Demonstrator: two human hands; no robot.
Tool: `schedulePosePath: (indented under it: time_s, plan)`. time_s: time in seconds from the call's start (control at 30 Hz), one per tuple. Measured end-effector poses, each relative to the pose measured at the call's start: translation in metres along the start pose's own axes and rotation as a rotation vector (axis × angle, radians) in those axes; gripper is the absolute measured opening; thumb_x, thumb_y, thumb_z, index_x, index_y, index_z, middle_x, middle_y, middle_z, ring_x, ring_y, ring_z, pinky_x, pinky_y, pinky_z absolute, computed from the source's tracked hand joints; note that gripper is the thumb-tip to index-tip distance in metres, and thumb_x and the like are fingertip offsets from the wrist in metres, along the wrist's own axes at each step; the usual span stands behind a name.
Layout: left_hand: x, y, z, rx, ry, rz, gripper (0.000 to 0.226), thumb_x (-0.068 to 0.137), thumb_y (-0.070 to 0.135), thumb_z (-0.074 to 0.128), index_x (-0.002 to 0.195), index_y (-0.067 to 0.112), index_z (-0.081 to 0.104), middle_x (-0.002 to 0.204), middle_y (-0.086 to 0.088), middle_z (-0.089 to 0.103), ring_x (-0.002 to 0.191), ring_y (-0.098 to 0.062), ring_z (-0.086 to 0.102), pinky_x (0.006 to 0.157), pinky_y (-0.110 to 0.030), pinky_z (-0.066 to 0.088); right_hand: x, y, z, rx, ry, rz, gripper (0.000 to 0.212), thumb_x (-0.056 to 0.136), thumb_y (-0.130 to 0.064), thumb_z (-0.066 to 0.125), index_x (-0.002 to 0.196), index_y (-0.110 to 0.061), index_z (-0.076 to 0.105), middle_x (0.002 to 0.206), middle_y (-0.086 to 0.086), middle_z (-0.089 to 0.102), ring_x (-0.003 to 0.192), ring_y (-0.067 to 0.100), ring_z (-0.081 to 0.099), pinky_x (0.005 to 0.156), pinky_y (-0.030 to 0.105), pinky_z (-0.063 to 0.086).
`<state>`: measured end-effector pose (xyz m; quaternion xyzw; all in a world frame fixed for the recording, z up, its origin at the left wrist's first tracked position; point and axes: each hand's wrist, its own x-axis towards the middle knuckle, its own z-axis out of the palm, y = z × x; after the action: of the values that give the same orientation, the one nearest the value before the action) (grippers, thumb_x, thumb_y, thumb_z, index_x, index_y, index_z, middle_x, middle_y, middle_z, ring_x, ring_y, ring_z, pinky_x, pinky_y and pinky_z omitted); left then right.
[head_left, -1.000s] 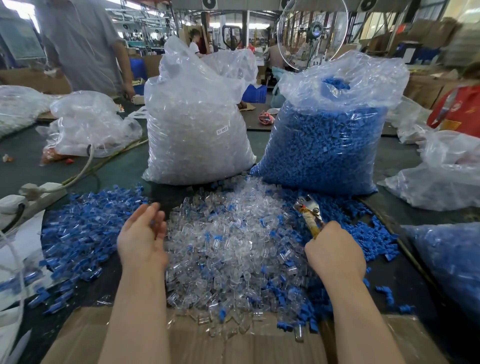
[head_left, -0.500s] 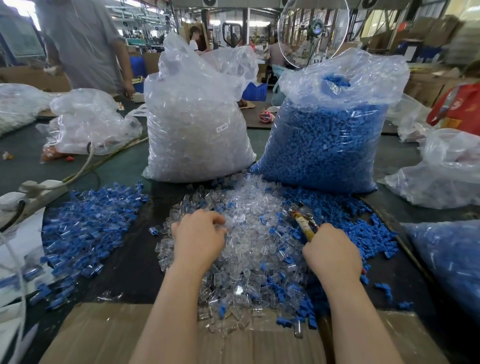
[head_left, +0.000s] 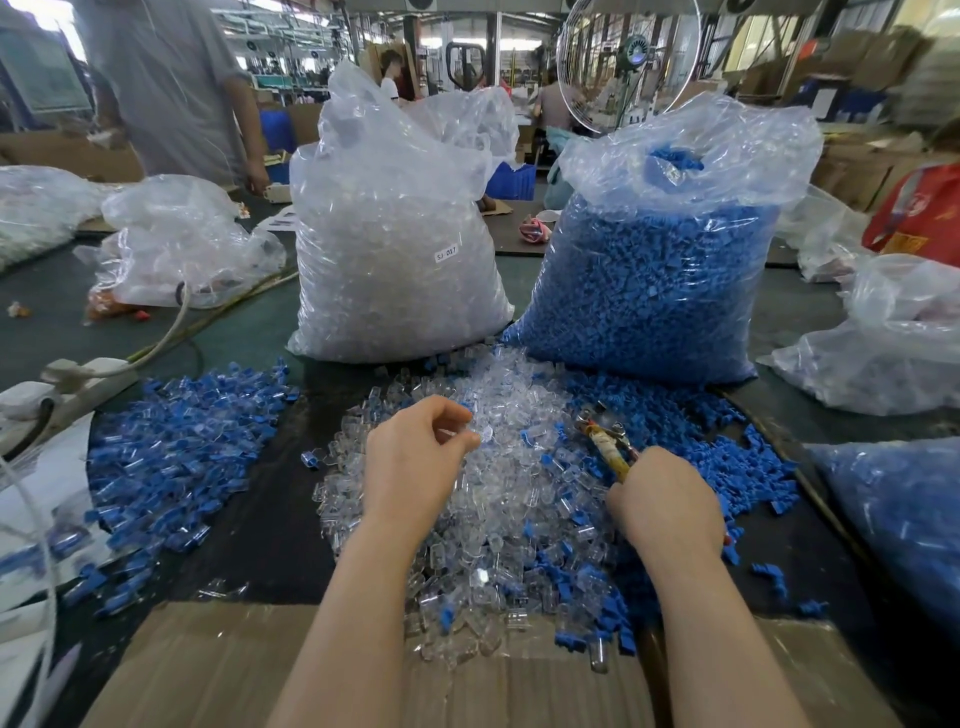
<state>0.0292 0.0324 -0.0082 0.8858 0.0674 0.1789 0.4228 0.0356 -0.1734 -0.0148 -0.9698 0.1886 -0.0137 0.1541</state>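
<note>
A heap of clear plastic pieces (head_left: 498, 499) mixed with small blue pieces lies on the table in front of me. My left hand (head_left: 415, 457) hovers over the heap and pinches one clear piece (head_left: 467, 434) between thumb and fingers. My right hand (head_left: 667, 499) grips the yellow handle of a pair of pliers (head_left: 605, 441), whose metal jaws point up and left over the heap. A pile of blue assembled pieces (head_left: 171, 457) lies to the left. Loose blue pieces (head_left: 727, 447) spread to the right.
Behind the heap stand a big bag of clear pieces (head_left: 395, 249) and a big bag of blue pieces (head_left: 654, 280). More plastic bags (head_left: 176, 244) lie around. A power strip (head_left: 67, 384) sits at left, cardboard (head_left: 218, 670) at the near edge. A person (head_left: 171, 83) stands at the far left.
My left hand moved from the left of the heap to over its middle and picked up a clear piece. My right hand with the pliers stayed about where it was.
</note>
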Motion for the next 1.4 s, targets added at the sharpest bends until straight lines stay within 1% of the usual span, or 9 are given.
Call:
schedulePosePath:
  time_s: [0.27, 0.37, 0.47, 0.57, 0.73, 0.83, 0.93, 1.23, 1.4]
  plan:
    - [0.002, -0.001, 0.005, -0.112, -0.036, 0.024, 0.021, 0.093, 0.018, 0.064, 0.099, 0.037, 0.070, 0.086, 0.018, 0.068, 0.071, 0.002, 0.064, 0.061, -0.021, 0.056, 0.000, 0.000, -0.001, 0.066, 0.034, 0.000, 0.020, 0.089, -0.030, 0.059, 0.096, -0.013, 0.052, 0.086, 0.005, 0.055, 0.066, 0.022, 0.051, 0.059, 0.034, 0.041]
    - [0.002, 0.002, 0.006, -0.183, -0.022, -0.024, 0.014, 0.089, 0.023, 0.070, 0.096, 0.036, 0.069, 0.083, 0.015, 0.068, 0.064, 0.001, 0.061, 0.052, -0.014, 0.046, 0.001, 0.000, -0.003, 0.110, 0.044, -0.018, 0.019, 0.090, -0.030, 0.057, 0.097, -0.013, 0.051, 0.081, 0.004, 0.053, 0.066, 0.021, 0.050, 0.058, 0.033, 0.040]
    - [0.002, 0.005, 0.006, -0.230, -0.004, -0.062, 0.012, 0.080, 0.030, 0.079, 0.087, 0.033, 0.070, 0.078, 0.015, 0.069, 0.069, 0.004, 0.062, 0.059, -0.011, 0.043, 0.001, 0.000, -0.005, 0.163, 0.051, -0.052, 0.014, 0.089, -0.026, 0.056, 0.095, -0.013, 0.054, 0.078, 0.004, 0.055, 0.064, 0.021, 0.049, 0.057, 0.032, 0.038]
    - [0.002, 0.005, 0.007, -0.207, 0.005, -0.073, 0.008, 0.081, 0.027, 0.079, 0.083, 0.031, 0.071, 0.073, 0.014, 0.069, 0.066, 0.004, 0.062, 0.059, -0.012, 0.045, -0.001, 0.000, -0.007, 0.101, 0.087, -0.039, 0.021, 0.090, -0.027, 0.059, 0.104, -0.012, 0.053, 0.099, 0.008, 0.055, 0.065, 0.023, 0.046, 0.060, 0.034, 0.039]
    - [0.002, 0.005, 0.008, -0.182, -0.006, -0.042, 0.021, 0.089, 0.017, 0.070, 0.108, 0.025, 0.070, 0.097, 0.015, 0.070, 0.088, 0.003, 0.063, 0.078, -0.018, 0.053, -0.001, 0.007, -0.007, 0.017, 0.061, 0.097, 0.035, 0.092, -0.026, 0.061, 0.118, -0.005, 0.051, 0.127, 0.018, 0.043, 0.062, 0.024, 0.041, 0.066, 0.037, 0.037]
    - [0.001, 0.008, 0.009, -0.228, -0.010, -0.049, 0.028, 0.089, 0.013, 0.069, 0.116, 0.022, 0.066, 0.102, 0.014, 0.070, 0.091, 0.011, 0.060, 0.068, 0.000, 0.044, 0.000, 0.008, -0.006, -0.013, 0.040, 0.071, 0.029, 0.092, -0.026, 0.060, 0.113, -0.008, 0.051, 0.118, 0.015, 0.048, 0.070, 0.026, 0.044, 0.068, 0.037, 0.037]
    - [0.001, 0.009, 0.010, -0.243, -0.008, -0.076, 0.022, 0.086, 0.015, 0.073, 0.107, 0.023, 0.071, 0.092, 0.016, 0.071, 0.079, 0.012, 0.062, 0.062, 0.005, 0.038, 0.000, 0.005, -0.004, -0.004, 0.052, 0.010, 0.018, 0.091, -0.022, 0.057, 0.103, -0.010, 0.052, 0.102, 0.011, 0.056, 0.073, 0.027, 0.049, 0.066, 0.035, 0.038]
    - [-0.005, 0.015, 0.008, -0.284, -0.041, -0.092, 0.015, 0.086, 0.019, 0.075, 0.083, 0.034, 0.072, 0.070, 0.013, 0.072, 0.067, 0.007, 0.066, 0.055, -0.005, 0.046, 0.002, 0.001, -0.005, 0.149, 0.132, -0.086, 0.015, 0.091, -0.024, 0.059, 0.097, -0.014, 0.049, 0.085, 0.004, 0.053, 0.071, 0.023, 0.048, 0.063, 0.033, 0.037]
    - [-0.007, 0.028, 0.014, -0.405, -0.096, -0.124, 0.008, 0.088, 0.015, 0.071, 0.091, 0.022, 0.071, 0.071, 0.007, 0.073, 0.067, -0.001, 0.071, 0.062, -0.019, 0.056, -0.001, -0.015, -0.008, 0.678, 0.070, -0.193, 0.009, 0.091, -0.030, 0.064, 0.087, -0.022, 0.061, 0.072, -0.004, 0.060, 0.063, 0.016, 0.053, 0.058, 0.030, 0.040]
